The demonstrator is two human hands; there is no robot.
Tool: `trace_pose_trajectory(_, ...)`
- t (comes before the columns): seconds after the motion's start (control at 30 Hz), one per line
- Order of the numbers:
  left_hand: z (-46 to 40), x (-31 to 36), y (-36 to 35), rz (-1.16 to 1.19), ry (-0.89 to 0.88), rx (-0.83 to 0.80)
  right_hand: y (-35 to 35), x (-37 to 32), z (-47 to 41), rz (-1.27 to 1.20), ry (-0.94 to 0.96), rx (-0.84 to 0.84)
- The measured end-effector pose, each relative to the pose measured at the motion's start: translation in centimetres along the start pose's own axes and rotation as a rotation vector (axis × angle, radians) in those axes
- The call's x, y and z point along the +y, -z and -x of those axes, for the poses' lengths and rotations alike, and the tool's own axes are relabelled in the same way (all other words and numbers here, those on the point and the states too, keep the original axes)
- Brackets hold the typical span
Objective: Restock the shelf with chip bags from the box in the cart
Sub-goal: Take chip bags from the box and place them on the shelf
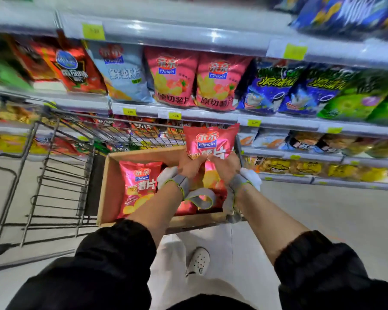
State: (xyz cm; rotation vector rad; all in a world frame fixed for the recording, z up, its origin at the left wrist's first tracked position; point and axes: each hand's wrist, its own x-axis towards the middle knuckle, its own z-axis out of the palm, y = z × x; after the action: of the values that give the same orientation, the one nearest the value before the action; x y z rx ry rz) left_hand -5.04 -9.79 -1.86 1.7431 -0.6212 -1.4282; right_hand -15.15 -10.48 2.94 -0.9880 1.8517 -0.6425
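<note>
A supermarket aisle with a pale floor (323, 209) runs under tiers of white shelves (188, 115), their far left and upper right ends smeared by motion blur so the packets there cannot be read. At the left stands a wire cart (54, 175), its near corner cut off by the frame edge. In the cart sits an open cardboard box (109, 182); a pink-red chip bag (137, 189) lies flat in its left half, printed with yellow crisps and a blue logo, while the bags further right in the box are mostly hidden behind the wrists. The left hand (192, 165) and the right hand (225, 165) are both closed on the lower edge of a raised chip bag (212, 139), which stands upright above the far right corner of the box, in front of the lower shelf rail; its bottom half is covered by the fingers. Grey-and-white gloves (173, 179) are rolled down around both wrists, leaving the hands bare. On the shelf above, two matching pink bags (195, 79) stand side by side, with blue and green packets (311, 90) to their right. A white shoe (198, 261) shows below between the black sleeves (112, 253).
</note>
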Motion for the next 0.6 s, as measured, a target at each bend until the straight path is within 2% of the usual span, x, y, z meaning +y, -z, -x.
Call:
trace_pose_trajectory(0.3,5.3,12.4,0.6,0.007,-0.290,0.108,4.2,-10.0,1.9,-0.051,0.221,0.015)
trace_pose_trajectory(0.5,7.9,20.4,0.8,0.093,-0.477,0.092,6.1,-16.9,1.9,-0.124,0.410,0.051)
trace_pose_trajectory(0.6,7.3,23.6,1.0,0.105,-0.498,0.152,6.9,-20.0,1.9,-0.144,0.481,0.064)
